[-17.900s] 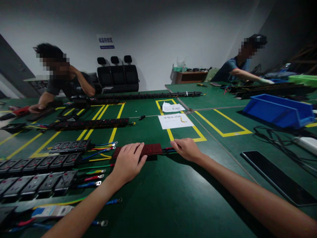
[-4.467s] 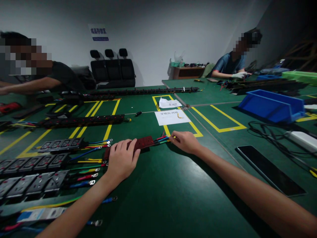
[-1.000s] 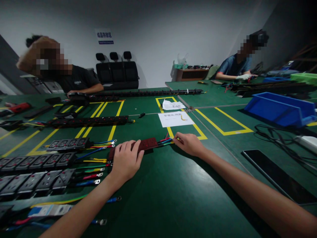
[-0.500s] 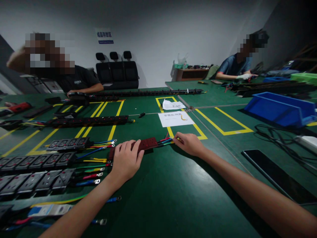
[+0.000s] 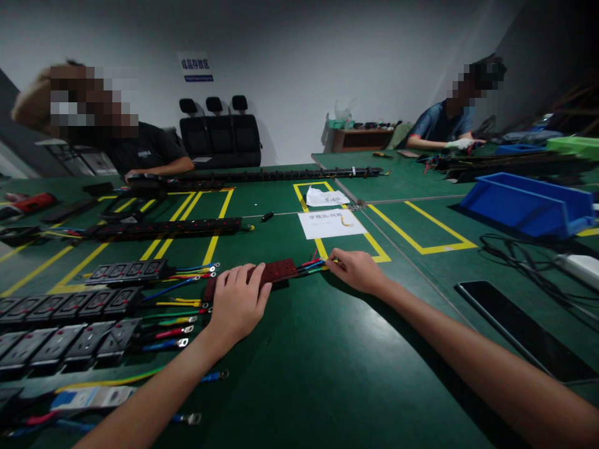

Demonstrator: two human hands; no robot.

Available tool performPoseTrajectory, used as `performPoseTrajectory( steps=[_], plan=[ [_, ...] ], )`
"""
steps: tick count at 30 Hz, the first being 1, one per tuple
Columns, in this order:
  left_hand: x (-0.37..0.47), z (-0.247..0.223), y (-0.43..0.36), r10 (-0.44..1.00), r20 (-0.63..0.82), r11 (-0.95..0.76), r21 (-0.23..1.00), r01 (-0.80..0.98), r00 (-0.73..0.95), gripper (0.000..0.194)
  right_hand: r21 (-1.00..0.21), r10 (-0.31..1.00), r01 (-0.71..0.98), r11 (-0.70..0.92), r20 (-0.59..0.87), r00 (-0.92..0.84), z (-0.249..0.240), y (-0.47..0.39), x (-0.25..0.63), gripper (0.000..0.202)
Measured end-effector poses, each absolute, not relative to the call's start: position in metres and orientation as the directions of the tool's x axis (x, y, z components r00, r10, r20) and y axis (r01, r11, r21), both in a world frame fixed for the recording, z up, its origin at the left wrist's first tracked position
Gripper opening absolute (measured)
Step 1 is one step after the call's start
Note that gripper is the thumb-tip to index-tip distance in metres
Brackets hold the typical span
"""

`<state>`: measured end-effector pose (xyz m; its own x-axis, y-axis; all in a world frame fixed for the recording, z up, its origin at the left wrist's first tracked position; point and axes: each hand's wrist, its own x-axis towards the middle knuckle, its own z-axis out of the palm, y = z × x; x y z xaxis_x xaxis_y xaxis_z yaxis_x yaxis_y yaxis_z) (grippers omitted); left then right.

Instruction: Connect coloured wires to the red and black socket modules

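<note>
My left hand (image 5: 238,298) is closed over a dark red socket strip (image 5: 277,270) lying on the green table, its fingers draped across the top and the thumb along the near side. From the strip's right end runs a short bundle of coloured wires (image 5: 309,267), red, blue and green among them. The wire ends are pinched in my right hand (image 5: 352,269), whose fingertips hide their tips. Left of the red strip, black socket strips (image 5: 126,272) lie in rows, their wires ending in metal ring terminals (image 5: 183,342).
A phone (image 5: 519,327), black cables (image 5: 528,268) and a blue bin (image 5: 524,206) are on the right. Printed paper (image 5: 332,225) lies ahead, beyond my hands. Long black strips (image 5: 163,229) lie further left. Two people sit across the table, one at each side.
Both hands keep their places on the red socket strip and its wires. The whole view has shifted very slightly; nothing was taken up or let go.
</note>
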<state>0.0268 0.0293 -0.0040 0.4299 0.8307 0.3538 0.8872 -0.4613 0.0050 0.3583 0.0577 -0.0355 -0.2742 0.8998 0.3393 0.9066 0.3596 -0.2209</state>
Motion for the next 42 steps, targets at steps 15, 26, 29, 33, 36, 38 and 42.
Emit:
performPoseTrajectory(
  steps=[15,26,29,33,36,38,42],
  plan=[
    [0.0269,-0.0039,0.0292,0.828,0.363,-0.466,0.021,0.885,0.427,0.053,-0.221,0.908,0.911,0.347,0.323,-0.268,-0.0346,0.0579,0.3576,0.027],
    [0.0282,-0.0010,0.0275,0.829,0.365,-0.464,0.027,0.886,0.423,0.052,-0.220,0.903,0.909,0.354,0.333,-0.271,-0.0354,0.0578,0.3585,0.029],
    [0.0282,-0.0011,0.0277,0.832,0.357,-0.463,0.022,0.886,0.425,0.052,-0.221,0.903,0.908,0.356,0.330,-0.273,-0.0348,0.0577,0.3582,0.029],
    [0.0286,-0.0005,0.0277,0.838,0.349,-0.453,0.015,0.891,0.420,0.051,-0.214,0.903,0.911,0.353,0.334,-0.272,-0.0344,0.0576,0.3578,0.028],
    [0.0287,-0.0001,0.0277,0.839,0.345,-0.451,0.009,0.893,0.421,0.051,-0.213,0.904,0.911,0.353,0.329,-0.274,-0.0341,0.0575,0.3574,0.028],
    [0.0285,0.0000,0.0277,0.840,0.343,-0.450,0.004,0.893,0.422,0.051,-0.213,0.905,0.912,0.350,0.327,-0.271,-0.0339,0.0575,0.3573,0.028],
    [0.0282,-0.0002,0.0277,0.837,0.348,-0.451,0.002,0.892,0.422,0.051,-0.218,0.907,0.911,0.351,0.323,-0.271,-0.0343,0.0578,0.3577,0.028]
  ],
)
